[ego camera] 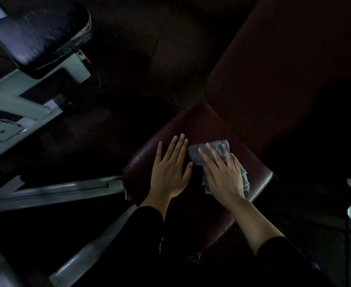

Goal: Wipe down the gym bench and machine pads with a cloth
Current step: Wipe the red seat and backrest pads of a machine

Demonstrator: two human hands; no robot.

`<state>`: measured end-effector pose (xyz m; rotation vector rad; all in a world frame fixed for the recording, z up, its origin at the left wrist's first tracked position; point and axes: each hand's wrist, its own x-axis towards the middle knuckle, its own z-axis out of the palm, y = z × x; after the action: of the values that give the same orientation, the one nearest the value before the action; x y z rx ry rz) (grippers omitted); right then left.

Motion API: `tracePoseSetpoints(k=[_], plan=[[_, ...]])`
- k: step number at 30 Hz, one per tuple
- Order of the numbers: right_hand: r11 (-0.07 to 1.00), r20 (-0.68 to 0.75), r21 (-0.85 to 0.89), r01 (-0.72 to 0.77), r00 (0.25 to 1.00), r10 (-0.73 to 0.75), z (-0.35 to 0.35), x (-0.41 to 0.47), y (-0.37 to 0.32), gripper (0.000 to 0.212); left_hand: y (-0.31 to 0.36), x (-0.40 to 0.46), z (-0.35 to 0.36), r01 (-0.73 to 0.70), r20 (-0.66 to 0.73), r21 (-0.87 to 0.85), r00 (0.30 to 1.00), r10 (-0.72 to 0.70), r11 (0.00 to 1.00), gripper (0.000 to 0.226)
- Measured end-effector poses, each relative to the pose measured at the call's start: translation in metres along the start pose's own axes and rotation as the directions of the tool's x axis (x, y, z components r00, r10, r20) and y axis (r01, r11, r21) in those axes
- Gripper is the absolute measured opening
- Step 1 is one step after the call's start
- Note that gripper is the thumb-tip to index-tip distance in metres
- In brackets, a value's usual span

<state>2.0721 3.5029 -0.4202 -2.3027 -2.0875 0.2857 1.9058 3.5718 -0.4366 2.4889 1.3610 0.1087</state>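
Cloth [216, 154] under right hand [224, 172], mid-seat pad [149, 160], edges clear.

Seat pad [166, 129]: dark maroon vinyl or leather-like upholstery, pebbled grain, slight sheen with pale speckles along its left edge.
Back pad [284, 69], beyond the seat pad to the right: the same dark maroon covering, matt in the dim light; grain too dark to tell.
Cloth [218, 148], on the seat pad: grey woven fabric, soft, matt, crumpled into folds.
Black pad [39, 32], far left of the seat pad: black vinyl-like covering, faintly glossy, scuffed and speckled.
Machine frame [52, 191], left of the seat pad: pale painted metal tubing, smooth, semi-gloss.
Sleeve [147, 228], below the seat pad: black fabric, matt.
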Motion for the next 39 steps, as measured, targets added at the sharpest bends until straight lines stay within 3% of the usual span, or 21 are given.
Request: tracePoseSetpoints(k=[2, 8, 10, 14, 16, 21, 23, 28, 30, 34, 39], plan=[[1.0, -0.008, -0.012, -0.015, 1.0, 0.015, -0.006, -0.014, 0.017, 0.051, 0.001, 0.0, 0.0, -0.001, -0.005, -0.006, 1.0, 0.001, 1.0, 0.065], [0.906, -0.065, 0.11, -0.41, 0.906, 0.418, -0.007, 0.025, 0.001, 0.051, 0.002, 0.001, -0.002, 0.014, 0.013, 0.008, 1.0, -0.014, 1.0, 0.065], [0.903, -0.015, 0.139, -0.406, 0.911, 0.412, -0.004, 0.034, -0.015, 0.051, 0.002, 0.0, -0.001, 0.015, 0.01, 0.006, 1.0, -0.015, 1.0, 0.065], [0.985, -0.009, 0.069, -0.157, 0.987, 0.158, -0.007, 0.015, -0.009, 0.051, 0.001, 0.0, -0.001, 0.012, 0.021, 0.011, 1.0, -0.013, 1.0, 0.066], [0.993, 0.008, 0.031, -0.11, 0.994, 0.11, -0.01, 0.003, 0.007, 0.051, 0.001, 0.0, -0.002, 0.012, 0.024, 0.002, 1.0, -0.012, 1.0, 0.065], [0.923, -0.058, 0.105, -0.369, 0.925, 0.376, -0.007, 0.022, 0.009, 0.053, 0.002, 0.001, -0.003, 0.021, 0.027, -0.025, 0.999, -0.021, 0.999, 0.065], [0.903, -0.056, 0.14, -0.405, 0.908, 0.416, -0.004, 0.033, -0.009, 0.053, 0.001, 0.001, -0.003, 0.019, 0.033, -0.02, 0.999, -0.018, 1.0, 0.065], [0.989, -0.073, 0.067, -0.134, 0.988, 0.139, -0.006, 0.03, -0.007, 0.048, -0.005, 0.001, -0.008, 0.034, -0.032, -0.136, 0.999, -0.039, 0.99, 0.065], [0.995, -0.076, 0.054, -0.081, 0.993, 0.085, -0.009, 0.033, 0.0, 0.047, -0.016, 0.004, -0.014, 0.071, -0.047, -0.082, 0.996, -0.075, 0.994, 0.067], [0.994, -0.042, 0.011, 0.106, 0.994, -0.105, -0.009, 0.061, -0.006, 0.047, -0.042, 0.011, -0.022, 0.169, 0.085, -0.04, 0.983, -0.165, 0.985, 0.081], [0.989, -0.025, 0.016, 0.147, 0.989, -0.147, -0.01, 0.083, -0.015, 0.047, -0.041, 0.012, -0.02, 0.186, 0.092, -0.006, 0.979, -0.185, 0.983, 0.086]])
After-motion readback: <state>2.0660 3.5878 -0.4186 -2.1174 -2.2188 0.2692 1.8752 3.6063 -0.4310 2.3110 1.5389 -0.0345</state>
